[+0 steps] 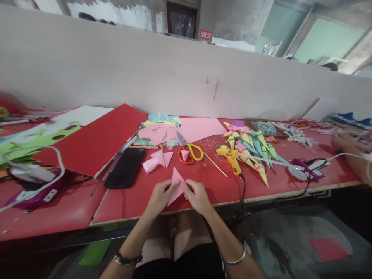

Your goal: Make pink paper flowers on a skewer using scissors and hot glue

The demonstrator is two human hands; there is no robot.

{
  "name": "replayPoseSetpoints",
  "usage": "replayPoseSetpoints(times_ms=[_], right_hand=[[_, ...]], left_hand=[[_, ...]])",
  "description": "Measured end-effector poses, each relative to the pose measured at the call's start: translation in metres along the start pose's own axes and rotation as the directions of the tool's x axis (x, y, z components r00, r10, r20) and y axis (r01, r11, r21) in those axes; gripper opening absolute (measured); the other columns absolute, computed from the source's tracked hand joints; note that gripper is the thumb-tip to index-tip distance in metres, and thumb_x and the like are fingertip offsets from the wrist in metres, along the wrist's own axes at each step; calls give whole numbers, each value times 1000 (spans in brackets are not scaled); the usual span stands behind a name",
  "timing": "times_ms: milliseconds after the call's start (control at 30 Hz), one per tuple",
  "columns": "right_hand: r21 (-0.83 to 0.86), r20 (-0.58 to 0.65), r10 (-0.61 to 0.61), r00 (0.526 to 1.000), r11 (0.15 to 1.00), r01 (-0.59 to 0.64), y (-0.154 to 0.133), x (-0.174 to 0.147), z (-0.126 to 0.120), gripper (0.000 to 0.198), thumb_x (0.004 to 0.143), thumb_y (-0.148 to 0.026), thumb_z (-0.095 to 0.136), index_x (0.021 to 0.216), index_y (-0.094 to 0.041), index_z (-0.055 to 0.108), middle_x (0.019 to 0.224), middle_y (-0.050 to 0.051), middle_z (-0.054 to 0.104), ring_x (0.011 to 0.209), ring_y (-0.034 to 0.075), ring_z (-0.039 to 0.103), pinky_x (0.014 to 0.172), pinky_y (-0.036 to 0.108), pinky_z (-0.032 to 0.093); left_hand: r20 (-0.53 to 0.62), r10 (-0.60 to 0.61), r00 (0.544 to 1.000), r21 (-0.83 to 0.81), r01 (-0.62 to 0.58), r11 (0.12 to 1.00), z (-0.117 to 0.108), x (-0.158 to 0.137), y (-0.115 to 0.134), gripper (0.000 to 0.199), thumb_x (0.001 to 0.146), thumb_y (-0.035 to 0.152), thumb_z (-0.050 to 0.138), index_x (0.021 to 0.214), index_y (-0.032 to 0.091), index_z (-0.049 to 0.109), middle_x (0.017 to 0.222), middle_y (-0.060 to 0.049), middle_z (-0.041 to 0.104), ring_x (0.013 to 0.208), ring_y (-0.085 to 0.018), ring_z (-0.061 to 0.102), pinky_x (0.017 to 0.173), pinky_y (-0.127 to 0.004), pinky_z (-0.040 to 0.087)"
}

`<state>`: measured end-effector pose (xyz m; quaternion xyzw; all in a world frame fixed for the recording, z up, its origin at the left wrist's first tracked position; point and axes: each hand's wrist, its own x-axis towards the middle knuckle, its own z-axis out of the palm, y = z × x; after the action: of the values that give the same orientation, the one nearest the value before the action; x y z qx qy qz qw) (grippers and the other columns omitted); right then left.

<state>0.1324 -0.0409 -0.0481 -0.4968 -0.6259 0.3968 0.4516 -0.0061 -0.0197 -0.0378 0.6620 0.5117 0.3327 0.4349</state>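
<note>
A pink piece of paper [176, 187], narrow and pointed like a folded triangle, is held upright over the table's front edge. My left hand [162, 193] pinches its left side. From the right, my right hand [196, 193] closes on the same paper, thumb toward its middle. Just beyond my hands lie scissors [197, 152] with yellow and red handles and small pink paper pieces [158, 159]. A yellow glue gun [231, 158] rests to the right, beside a pile of colored paper cones [250, 141]. A thin wooden stick [215, 164] lies between scissors and glue gun.
At left are a black phone [124, 167], a large red sheet [97, 143] and a purple power strip [37, 192]. Behind stand stacked paper scraps [158, 131] and a white partition [174, 77]. Another person's arm [353, 157] reaches in at far right, near a second power strip [315, 170].
</note>
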Motion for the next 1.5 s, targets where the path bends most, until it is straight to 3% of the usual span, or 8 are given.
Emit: replayPoseSetpoints(times_ms=[233, 467, 633, 733, 833, 967, 1333, 1500], right_hand=[[-24, -138, 25, 990, 999, -29, 1, 1, 3, 34, 84, -32, 37, 52, -20, 35, 43, -6, 38, 42, 8, 40, 44, 19, 29], [-24, -219, 3, 976, 1000, -8, 0, 1, 5, 24, 82, -31, 41, 64, -18, 49, 55, -2, 51, 52, 11, 50, 52, 21, 37], [71, -272, -24, 962, 996, 45, 4, 0, 2, 24, 74, -26, 53, 97, -17, 54, 73, 1, 59, 69, 15, 56, 67, 24, 43], [157, -213, 16, 977, 987, 18, 6, 1, 0, 25, 74, -27, 54, 97, -17, 51, 66, -1, 57, 61, 13, 55, 60, 23, 44], [187, -90, 41, 995, 982, -24, 6, 2, 0, 13, 77, -31, 50, 78, -18, 51, 57, -3, 53, 52, 11, 52, 52, 21, 42], [176, -11, 38, 999, 984, -36, 3, 2, -1, 26, 80, -34, 46, 60, -19, 44, 48, -5, 47, 46, 9, 46, 49, 20, 38], [146, 150, 27, 988, 988, -49, -2, 0, -13, 34, 82, -39, 43, 55, -19, 38, 43, -7, 42, 41, 7, 39, 46, 18, 31], [152, 179, 41, 983, 986, -69, -1, 0, -9, 34, 83, -41, 39, 56, -20, 36, 43, -7, 44, 39, 7, 41, 44, 18, 32]], left_hand=[[119, 68, 991, 1, -68, 998, 2, -3, 5, 31, 67, 31, 57, 94, 15, 55, 81, -2, 64, 69, -17, 56, 64, -26, 46], [108, 121, 987, 50, -127, 991, 3, -5, 4, 28, 76, 31, 48, 98, 15, 52, 93, -5, 62, 87, -20, 55, 78, -31, 43], [193, 107, 975, -28, -103, 994, 2, -4, 4, 24, 81, 37, 42, 77, 16, 50, 61, 2, 55, 57, -12, 49, 58, -24, 41], [185, 97, 978, -37, -92, 995, 2, -5, 4, 27, 82, 38, 40, 67, 17, 46, 50, 6, 47, 49, -10, 43, 53, -21, 37], [169, 82, 982, -44, -75, 996, 2, -6, 4, 28, 84, 39, 37, 68, 17, 46, 50, 5, 48, 47, -9, 43, 50, -20, 36], [182, 65, 981, -51, -57, 997, 2, -7, 5, 34, 84, 41, 35, 66, 16, 50, 47, 5, 48, 43, -9, 44, 47, -20, 36], [105, 80, 991, -53, -75, 996, 0, -4, 5, 30, 76, 41, 48, 72, 13, 59, 65, 1, 58, 62, -13, 49, 59, -23, 40], [27, 64, 998, -28, -64, 998, 1, -5, 2, 31, 75, 41, 47, 61, 14, 52, 56, 3, 47, 56, -11, 42, 52, -21, 34]])
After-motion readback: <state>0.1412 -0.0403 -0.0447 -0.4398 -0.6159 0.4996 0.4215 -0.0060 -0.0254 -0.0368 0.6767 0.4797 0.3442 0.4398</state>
